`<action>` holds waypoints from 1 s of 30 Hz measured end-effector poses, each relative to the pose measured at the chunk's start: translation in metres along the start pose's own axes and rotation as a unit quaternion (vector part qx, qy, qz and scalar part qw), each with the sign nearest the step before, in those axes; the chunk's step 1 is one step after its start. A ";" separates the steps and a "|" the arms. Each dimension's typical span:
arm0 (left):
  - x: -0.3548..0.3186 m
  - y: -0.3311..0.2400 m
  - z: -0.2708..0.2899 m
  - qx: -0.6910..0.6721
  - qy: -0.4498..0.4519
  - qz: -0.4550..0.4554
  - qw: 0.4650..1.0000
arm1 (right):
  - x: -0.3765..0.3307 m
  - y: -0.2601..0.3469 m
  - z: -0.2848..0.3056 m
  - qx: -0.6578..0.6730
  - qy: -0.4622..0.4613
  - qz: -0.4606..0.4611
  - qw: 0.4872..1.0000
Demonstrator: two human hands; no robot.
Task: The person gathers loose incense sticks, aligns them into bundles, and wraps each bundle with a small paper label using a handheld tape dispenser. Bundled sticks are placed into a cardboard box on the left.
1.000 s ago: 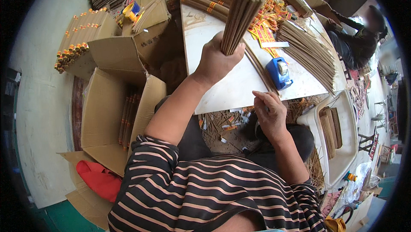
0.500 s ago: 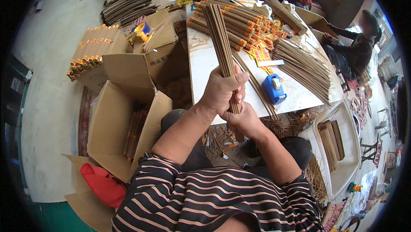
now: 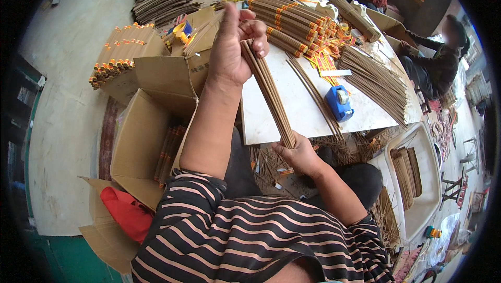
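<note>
A thin bundle of brown incense sticks (image 3: 269,90) is stretched between both my hands above the near edge of a white table (image 3: 302,116). My left hand (image 3: 232,43) is raised and grips the bundle's upper end. My right hand (image 3: 297,152) holds the lower end near my lap. The sticks run slanting from upper left down to lower right.
A blue tape dispenser (image 3: 339,103) lies on the table, with loose sticks (image 3: 373,82) and tied bundles with orange bands (image 3: 292,19) behind. An open cardboard box (image 3: 146,147) holds sticks at my left. A white tray (image 3: 417,178) sits right. Other people sit beyond the table.
My left hand has slid up the bundle and risen, while my right hand has stayed low, so the sticks now span between two separated hands.
</note>
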State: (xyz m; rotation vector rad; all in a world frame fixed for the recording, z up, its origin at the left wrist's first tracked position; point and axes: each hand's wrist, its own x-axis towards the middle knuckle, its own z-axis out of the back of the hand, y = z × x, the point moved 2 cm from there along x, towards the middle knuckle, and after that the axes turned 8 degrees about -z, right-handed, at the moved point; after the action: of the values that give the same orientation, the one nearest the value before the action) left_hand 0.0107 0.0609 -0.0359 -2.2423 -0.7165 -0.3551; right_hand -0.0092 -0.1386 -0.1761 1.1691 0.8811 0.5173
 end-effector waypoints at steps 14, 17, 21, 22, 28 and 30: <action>-0.059 0.035 -0.031 0.087 -0.110 0.055 0.989 | 0.003 0.010 0.001 -0.053 -0.080 0.046 0.994; -0.057 0.032 -0.043 0.159 -0.090 0.006 0.983 | 0.010 0.014 0.001 -0.089 -0.166 0.068 0.980; -0.061 0.016 -0.073 0.282 0.002 -0.075 0.957 | 0.035 0.023 0.008 -0.049 -0.130 0.255 0.957; -0.061 0.015 -0.076 0.319 0.041 -0.118 0.940 | 0.042 0.026 0.011 -0.030 -0.116 0.260 0.958; -0.049 0.049 -0.032 0.315 0.039 -0.028 0.948 | 0.088 -0.008 0.016 0.006 -0.079 0.171 0.982; -0.052 0.044 -0.031 0.345 0.038 -0.054 0.936 | 0.087 0.002 0.009 0.013 -0.073 0.231 0.970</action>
State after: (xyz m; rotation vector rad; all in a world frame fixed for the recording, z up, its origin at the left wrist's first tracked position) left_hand -0.0063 -0.0066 -0.0629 -1.5204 -0.7769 -0.1971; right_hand 0.0485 -0.0773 -0.2008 1.4243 0.4860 0.7863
